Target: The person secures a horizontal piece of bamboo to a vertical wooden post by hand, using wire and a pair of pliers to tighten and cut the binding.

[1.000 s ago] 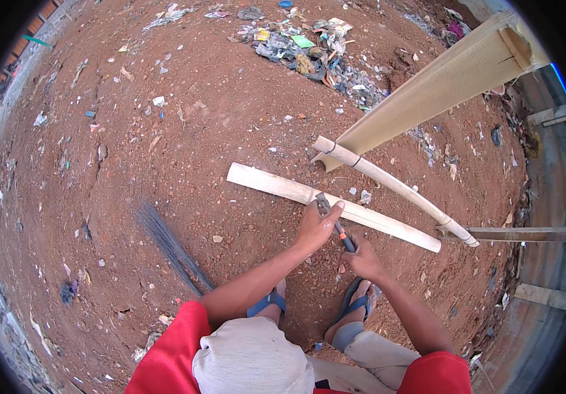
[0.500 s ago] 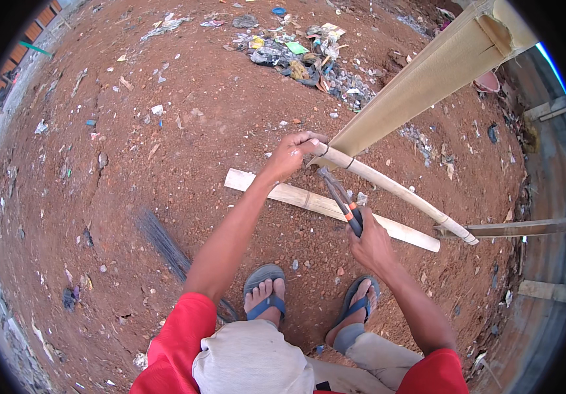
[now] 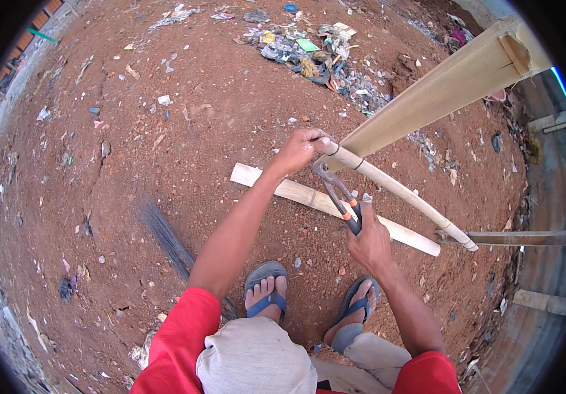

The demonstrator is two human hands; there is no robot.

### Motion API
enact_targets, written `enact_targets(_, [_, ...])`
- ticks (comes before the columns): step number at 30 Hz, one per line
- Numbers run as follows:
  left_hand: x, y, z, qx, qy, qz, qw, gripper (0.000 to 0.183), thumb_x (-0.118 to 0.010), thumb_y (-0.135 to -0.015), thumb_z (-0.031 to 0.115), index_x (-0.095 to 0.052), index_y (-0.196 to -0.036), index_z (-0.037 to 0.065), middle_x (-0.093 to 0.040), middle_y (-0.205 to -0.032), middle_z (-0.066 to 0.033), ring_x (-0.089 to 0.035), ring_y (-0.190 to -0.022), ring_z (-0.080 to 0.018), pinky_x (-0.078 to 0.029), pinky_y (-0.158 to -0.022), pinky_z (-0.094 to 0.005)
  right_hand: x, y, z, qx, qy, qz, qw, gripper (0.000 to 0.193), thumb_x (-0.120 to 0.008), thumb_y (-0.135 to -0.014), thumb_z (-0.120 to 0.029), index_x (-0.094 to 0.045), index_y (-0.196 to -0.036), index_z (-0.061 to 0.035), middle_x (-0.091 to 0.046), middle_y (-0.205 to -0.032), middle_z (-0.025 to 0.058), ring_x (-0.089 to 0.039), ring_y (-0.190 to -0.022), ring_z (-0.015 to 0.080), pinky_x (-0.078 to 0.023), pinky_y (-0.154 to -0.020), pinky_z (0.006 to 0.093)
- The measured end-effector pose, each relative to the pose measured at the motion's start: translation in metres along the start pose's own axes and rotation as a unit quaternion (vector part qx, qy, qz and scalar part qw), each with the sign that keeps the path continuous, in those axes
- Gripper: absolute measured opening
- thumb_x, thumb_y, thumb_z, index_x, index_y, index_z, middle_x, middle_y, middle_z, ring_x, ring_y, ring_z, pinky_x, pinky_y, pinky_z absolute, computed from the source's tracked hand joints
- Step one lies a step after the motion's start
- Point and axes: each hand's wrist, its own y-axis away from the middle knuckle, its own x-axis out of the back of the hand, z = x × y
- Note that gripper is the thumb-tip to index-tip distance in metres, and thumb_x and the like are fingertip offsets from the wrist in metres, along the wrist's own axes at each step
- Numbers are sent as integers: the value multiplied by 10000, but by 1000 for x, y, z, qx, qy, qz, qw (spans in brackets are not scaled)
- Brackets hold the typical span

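Observation:
My left hand is closed around the near end of a pale bamboo pole, thumb at the tip. Dark bands of wire or cord circle the pole close to that end. In my right hand is a pair of pincers with dark metal jaws and black-and-orange handles. Its jaws are just below the bound end of the pole; whether they grip a wire cannot be made out. Behind that end a tall tan post leans up to the right, its foot partly hidden by the pole and my hand.
A split bamboo length lies on the reddish soil beneath my hands. A bundle of dark wires is left of my sandalled feet. Mixed litter lies farther off. A wooden rail meets the corrugated wall at right.
The pincers have turned slightly and their rounded jaws show more plainly, with the handles a little farther apart. My left hand keeps its hold on the pole; the whole view has shifted slightly.

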Motion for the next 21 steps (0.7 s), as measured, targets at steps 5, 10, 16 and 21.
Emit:
enact_targets(5, [-5,-1,-2,-14,-8,8,1000,207,-565,-948,172,-695,-1016,24,-691,-940,-39,-596,-910,-124,-449,-880,-320,-2,-11,16,-75,15,-35,996,413,-610,-788,-104,-432,-1154,-30,-610,-972,310,-625,-835,480,-494,-738,550])
enact_targets(10, [-5,1,-5,-14,9,9,1000,201,-568,-950,178,-694,-1014,36,-689,-945,-34,-595,-906,-122,-452,-872,-320,-3,-12,17,9,9,37,999,380,-595,-791,-97,-450,-1137,-32,-617,-973,290,-629,-840,468,-491,-749,551])
enact_targets(16, [3,3,-6,-16,24,0,1000,200,-558,-959,179,-683,-1021,36,-689,-953,-40,-591,-904,-113,-454,-866,-309,-3,-12,12,61,19,39,997,375,-603,-762,-92,-461,-1105,-34,-611,-1003,279,-631,-855,459,-503,-748,535])
enact_targets(21, [-5,1,1,-25,7,6,1000,200,-559,-954,156,-678,-1016,8,-697,-927,-63,-615,-879,-126,-477,-833,-316,-8,-16,33,-34,57,-22,998,393,-611,-756,-98,-447,-1106,-32,-608,-1008,286,-634,-860,453,-510,-742,532])
